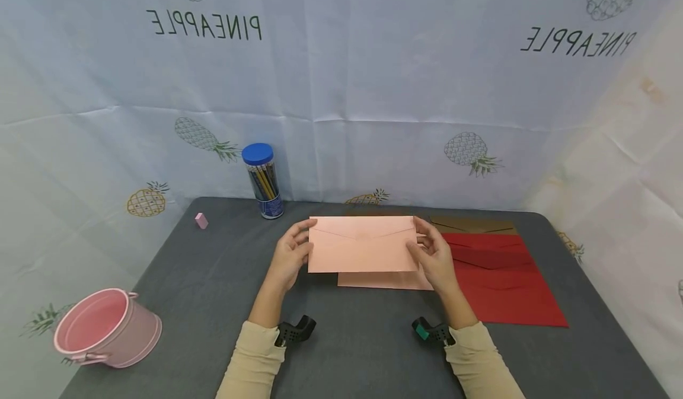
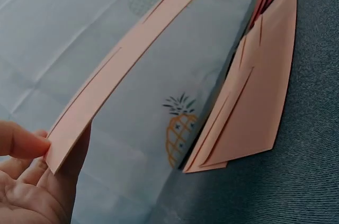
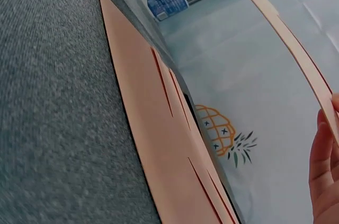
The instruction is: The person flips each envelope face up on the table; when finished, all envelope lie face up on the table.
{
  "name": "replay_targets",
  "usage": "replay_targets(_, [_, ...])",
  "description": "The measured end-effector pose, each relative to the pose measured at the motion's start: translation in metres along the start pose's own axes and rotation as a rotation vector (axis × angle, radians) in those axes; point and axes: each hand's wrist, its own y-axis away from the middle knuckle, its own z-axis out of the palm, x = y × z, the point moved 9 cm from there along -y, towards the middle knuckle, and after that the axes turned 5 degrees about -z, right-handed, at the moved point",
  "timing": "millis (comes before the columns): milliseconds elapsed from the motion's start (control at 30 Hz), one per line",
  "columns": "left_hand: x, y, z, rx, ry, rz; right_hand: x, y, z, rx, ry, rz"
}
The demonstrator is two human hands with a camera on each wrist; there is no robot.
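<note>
A pale pink envelope (image 1: 363, 248) is held up off the table, its flap side facing the head camera. My left hand (image 1: 290, 254) pinches its left end between thumb and fingers. At the opposite end my right hand (image 1: 431, 255) pinches it the same way. In the left wrist view the envelope (image 2: 106, 81) appears nearly edge-on, stretched between both hands. More pink envelopes (image 3: 153, 118) lie on the table beneath, partly hidden by the held one in the head view.
Red envelopes (image 1: 507, 292) lie overlapped at right, with brown envelopes (image 1: 472, 226) behind them. A blue-lidded jar of pencils (image 1: 264, 181) stands at the back edge. A small pink eraser-like block (image 1: 201, 220) sits back left, and a pink bucket (image 1: 114, 328) stands front left.
</note>
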Motion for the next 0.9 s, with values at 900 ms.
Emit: replay_targets(900, [-0.058,0.026,0.035,0.018,-0.398,-0.073,0.024,0.063,-0.049,-0.148,0.456,0.225])
